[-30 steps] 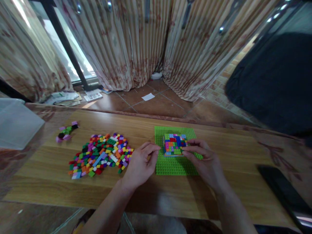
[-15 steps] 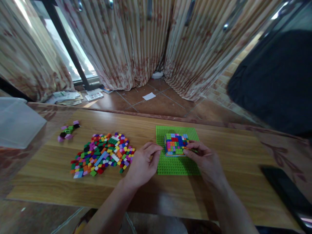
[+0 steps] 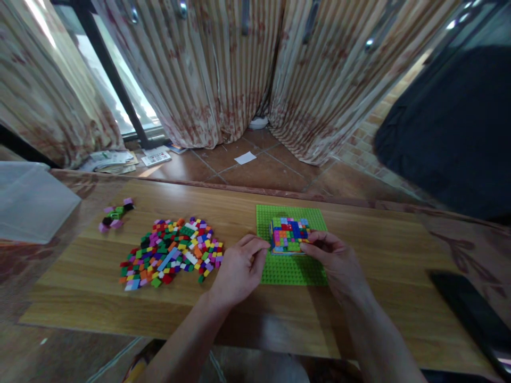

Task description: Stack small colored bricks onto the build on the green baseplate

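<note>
A low block built of many-coloured toy bricks stands on a green studded baseplate. My left hand is at the baseplate's left side, fingers curled and closed, fingertips close against the block's left face. Whether they hold a small piece is hidden. At the block's right front corner, my right hand is closed in a pinch, thumb and forefinger touching the top edge. What lies between those fingertips is too small to make out. Left of my left hand spreads a pile of loose toy bricks in mixed colours.
Pink, black and green pieces lie together at the wooden table's far left. A clear plastic bin stands beyond the left end. A dark flat device rests at the right end. Striped curtains hang behind.
My left hand has come slightly right, closer to the block's left face. My right fingers have stayed at the right front corner. The view has shifted a little.
</note>
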Demonstrator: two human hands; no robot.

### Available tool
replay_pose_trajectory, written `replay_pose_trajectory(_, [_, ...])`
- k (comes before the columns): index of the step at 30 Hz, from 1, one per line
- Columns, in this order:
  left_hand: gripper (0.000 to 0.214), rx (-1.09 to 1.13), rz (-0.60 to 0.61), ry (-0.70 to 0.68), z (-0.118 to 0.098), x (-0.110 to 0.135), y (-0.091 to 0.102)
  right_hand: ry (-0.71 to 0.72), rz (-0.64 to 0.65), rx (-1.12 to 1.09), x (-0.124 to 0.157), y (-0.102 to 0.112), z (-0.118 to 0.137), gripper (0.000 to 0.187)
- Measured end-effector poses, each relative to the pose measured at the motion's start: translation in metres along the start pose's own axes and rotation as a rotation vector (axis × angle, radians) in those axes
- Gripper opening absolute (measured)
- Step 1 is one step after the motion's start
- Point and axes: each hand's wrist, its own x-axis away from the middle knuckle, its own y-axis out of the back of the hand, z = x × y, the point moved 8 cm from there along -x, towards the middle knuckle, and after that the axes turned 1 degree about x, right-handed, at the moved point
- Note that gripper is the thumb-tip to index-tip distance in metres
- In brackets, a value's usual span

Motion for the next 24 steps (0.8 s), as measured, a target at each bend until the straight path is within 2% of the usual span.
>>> replay_pose_trajectory(9, [0.019,-0.008,-0.009,-0.011,0.000,0.000,0.002,0.058,-0.008,-0.019,-0.004,0.011,0.004,0.022])
replay_pose_trajectory(12, [0.018,0.003,-0.032,-0.029,-0.003,-0.001,0.005,0.153,-0.187,-0.082,-0.007,0.027,0.014,0.019])
replay_pose_trajectory(14, [0.018,0.013,-0.064,-0.052,-0.007,-0.001,0.009,0.276,-0.320,-0.058,-0.001,0.033,0.027,0.017])
replay_pose_trajectory(17, [0.017,0.023,-0.181,-0.083,-0.014,0.000,0.024,0.483,-0.412,0.103,0.020,0.022,0.049,0.013])
replay_pose_trajectory(20, [0.014,0.022,-0.349,-0.073,-0.013,0.004,0.046,0.597,-0.309,0.252,0.044,-0.010,0.059,0.007])
replay_pose_trajectory(24, [0.013,0.119,-0.600,0.062,0.007,0.011,0.075,0.679,0.072,0.460,0.070,-0.071,0.052,0.007])
